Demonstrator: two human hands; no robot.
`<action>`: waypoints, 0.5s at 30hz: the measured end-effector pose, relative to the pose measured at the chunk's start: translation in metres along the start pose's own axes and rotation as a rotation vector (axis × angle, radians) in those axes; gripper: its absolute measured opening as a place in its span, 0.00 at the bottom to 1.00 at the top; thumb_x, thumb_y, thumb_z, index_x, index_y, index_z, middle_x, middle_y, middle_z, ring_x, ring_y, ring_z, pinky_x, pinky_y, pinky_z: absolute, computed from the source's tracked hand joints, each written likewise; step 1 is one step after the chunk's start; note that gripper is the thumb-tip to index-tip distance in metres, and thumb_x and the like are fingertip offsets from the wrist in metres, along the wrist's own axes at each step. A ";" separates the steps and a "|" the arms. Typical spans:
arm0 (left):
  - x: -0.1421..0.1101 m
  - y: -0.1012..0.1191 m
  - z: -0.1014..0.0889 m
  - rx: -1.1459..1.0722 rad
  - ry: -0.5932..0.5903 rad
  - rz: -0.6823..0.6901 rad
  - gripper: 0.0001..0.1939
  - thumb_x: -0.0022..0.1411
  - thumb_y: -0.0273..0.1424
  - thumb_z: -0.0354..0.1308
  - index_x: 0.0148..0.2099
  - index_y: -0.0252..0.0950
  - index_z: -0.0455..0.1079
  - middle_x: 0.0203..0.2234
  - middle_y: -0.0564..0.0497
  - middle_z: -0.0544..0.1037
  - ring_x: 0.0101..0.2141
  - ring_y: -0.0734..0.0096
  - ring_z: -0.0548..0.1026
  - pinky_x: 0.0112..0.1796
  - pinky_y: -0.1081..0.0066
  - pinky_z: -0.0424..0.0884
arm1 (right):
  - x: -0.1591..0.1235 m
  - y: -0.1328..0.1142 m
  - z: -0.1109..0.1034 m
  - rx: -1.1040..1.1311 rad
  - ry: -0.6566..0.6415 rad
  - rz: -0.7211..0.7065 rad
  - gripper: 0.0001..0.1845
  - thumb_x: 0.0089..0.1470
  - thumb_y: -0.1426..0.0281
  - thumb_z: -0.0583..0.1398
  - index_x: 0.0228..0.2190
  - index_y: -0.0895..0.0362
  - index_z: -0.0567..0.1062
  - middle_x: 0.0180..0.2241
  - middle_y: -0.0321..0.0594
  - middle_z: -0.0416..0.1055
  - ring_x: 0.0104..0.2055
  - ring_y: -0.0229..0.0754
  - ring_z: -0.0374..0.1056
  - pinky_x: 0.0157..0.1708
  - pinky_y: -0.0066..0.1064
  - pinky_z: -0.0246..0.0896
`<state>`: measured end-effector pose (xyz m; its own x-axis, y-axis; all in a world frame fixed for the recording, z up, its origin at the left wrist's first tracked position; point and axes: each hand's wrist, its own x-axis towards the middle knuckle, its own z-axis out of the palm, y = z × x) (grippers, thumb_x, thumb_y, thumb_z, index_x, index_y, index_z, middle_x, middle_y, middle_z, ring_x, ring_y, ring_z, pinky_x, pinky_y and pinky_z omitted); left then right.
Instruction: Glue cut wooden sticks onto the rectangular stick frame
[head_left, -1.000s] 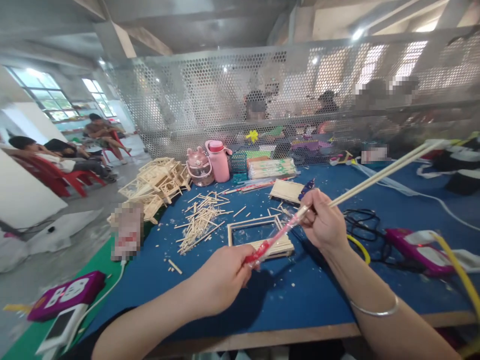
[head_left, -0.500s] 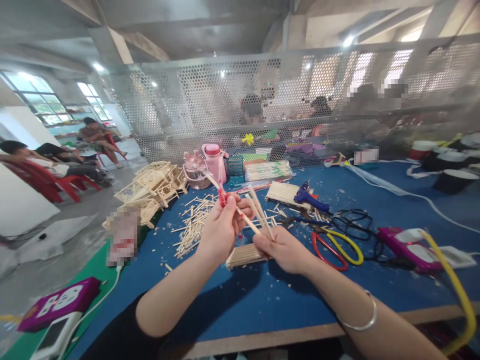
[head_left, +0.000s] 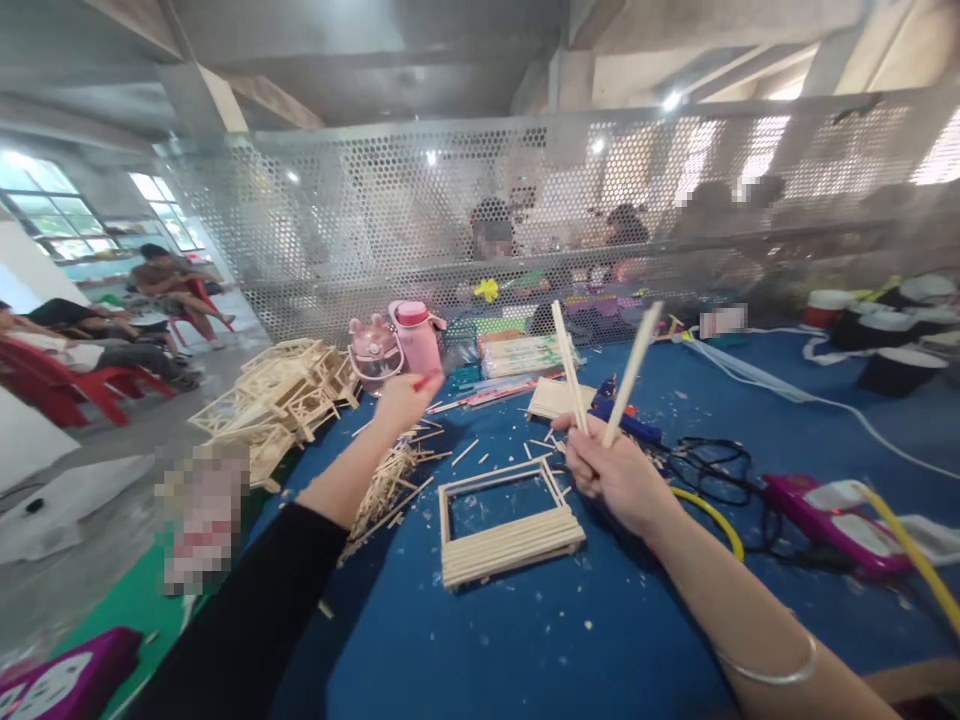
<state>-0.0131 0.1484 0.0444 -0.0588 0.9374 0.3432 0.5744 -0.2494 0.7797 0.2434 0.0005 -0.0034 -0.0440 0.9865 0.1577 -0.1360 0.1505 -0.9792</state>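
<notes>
Nearest on the blue desk (head_left: 525, 650), the stick frame (head_left: 510, 550) lies flat, its near part closed with slats and its far part open. It stands apart from both hands; a sleeve or wrist dropping onto it could knock its thin joints loose, and how firmly they are fixed cannot be told.

Just beyond its right end, the right hand (head_left: 615, 475) pinches a few pale sticks (head_left: 634, 370) by their lower ends, tips fanned into 2 directions. Held so low, they could twist or slip if the fingers loosened, and the long tips could catch on something. Near its wrist, a yellow handle (head_left: 712, 507) lies partly hidden, so the forearm might drag it. To the left, under the other forearm, the loose stick pile (head_left: 386, 490) could scatter if brushed.

Farther on, the blue glue gun (head_left: 637, 428) sits near the looped black cable (head_left: 705, 465); a snagged loop could pull it, and if hot it could burn.

The left hand (head_left: 405, 405), blurred, seems curled round a red wrapper (head_left: 427, 380), its exact grip unclear. It reaches before the clear bottle (head_left: 367, 350) and pink bottle (head_left: 421, 345); a careless swing could topple either.
</notes>
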 end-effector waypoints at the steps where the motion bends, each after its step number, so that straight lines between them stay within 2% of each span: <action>1: 0.001 -0.006 0.018 0.085 -0.075 0.015 0.17 0.60 0.31 0.51 0.19 0.33 0.62 0.13 0.56 0.61 0.20 0.77 0.63 0.24 0.76 0.57 | 0.006 0.003 -0.008 -0.178 0.060 -0.028 0.14 0.54 0.58 0.55 0.34 0.56 0.69 0.16 0.28 0.54 0.17 0.32 0.48 0.17 0.25 0.42; 4: 0.008 -0.020 0.053 0.279 -0.249 0.023 0.12 0.53 0.28 0.59 0.20 0.31 0.66 0.16 0.53 0.67 0.27 0.72 0.70 0.28 0.76 0.60 | 0.021 0.015 -0.031 -0.652 0.160 -0.087 0.14 0.54 0.61 0.53 0.24 0.57 0.69 0.18 0.33 0.59 0.22 0.35 0.54 0.23 0.28 0.47; 7: 0.019 -0.032 0.063 0.405 -0.371 0.004 0.08 0.53 0.30 0.62 0.27 0.30 0.69 0.24 0.50 0.73 0.34 0.67 0.73 0.33 0.74 0.65 | 0.028 0.025 -0.043 -0.792 0.231 -0.080 0.14 0.54 0.61 0.52 0.24 0.56 0.68 0.19 0.33 0.61 0.23 0.37 0.56 0.24 0.29 0.48; 9: 0.024 -0.037 0.064 0.441 -0.431 -0.014 0.10 0.58 0.33 0.58 0.38 0.29 0.70 0.35 0.48 0.74 0.38 0.65 0.73 0.37 0.68 0.69 | 0.030 0.030 -0.042 -0.741 0.280 -0.077 0.15 0.53 0.60 0.52 0.24 0.56 0.69 0.18 0.33 0.62 0.22 0.36 0.56 0.24 0.29 0.49; 11: 0.028 -0.038 0.066 0.460 -0.485 -0.043 0.15 0.62 0.35 0.54 0.48 0.32 0.66 0.44 0.46 0.71 0.42 0.64 0.72 0.41 0.61 0.71 | 0.030 0.033 -0.038 -0.533 0.333 -0.055 0.14 0.51 0.58 0.54 0.26 0.56 0.70 0.18 0.32 0.62 0.20 0.35 0.56 0.21 0.27 0.48; 13: 0.031 -0.035 0.066 0.453 -0.521 -0.078 0.18 0.63 0.36 0.53 0.52 0.33 0.64 0.47 0.45 0.69 0.43 0.62 0.71 0.42 0.58 0.71 | 0.030 0.035 -0.032 -0.280 0.374 -0.026 0.15 0.49 0.57 0.57 0.31 0.56 0.69 0.18 0.29 0.60 0.17 0.33 0.52 0.17 0.25 0.44; 15: 0.032 -0.030 0.060 0.417 -0.530 -0.122 0.17 0.63 0.35 0.53 0.52 0.34 0.64 0.47 0.45 0.69 0.44 0.63 0.71 0.42 0.58 0.70 | 0.030 0.034 -0.028 -0.122 0.392 -0.008 0.17 0.47 0.56 0.58 0.34 0.55 0.67 0.16 0.26 0.56 0.15 0.31 0.48 0.14 0.24 0.40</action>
<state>0.0171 0.2007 0.0007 0.2038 0.9717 -0.1197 0.8618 -0.1200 0.4929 0.2653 0.0369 -0.0354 0.3404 0.9315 0.1281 -0.0153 0.1417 -0.9898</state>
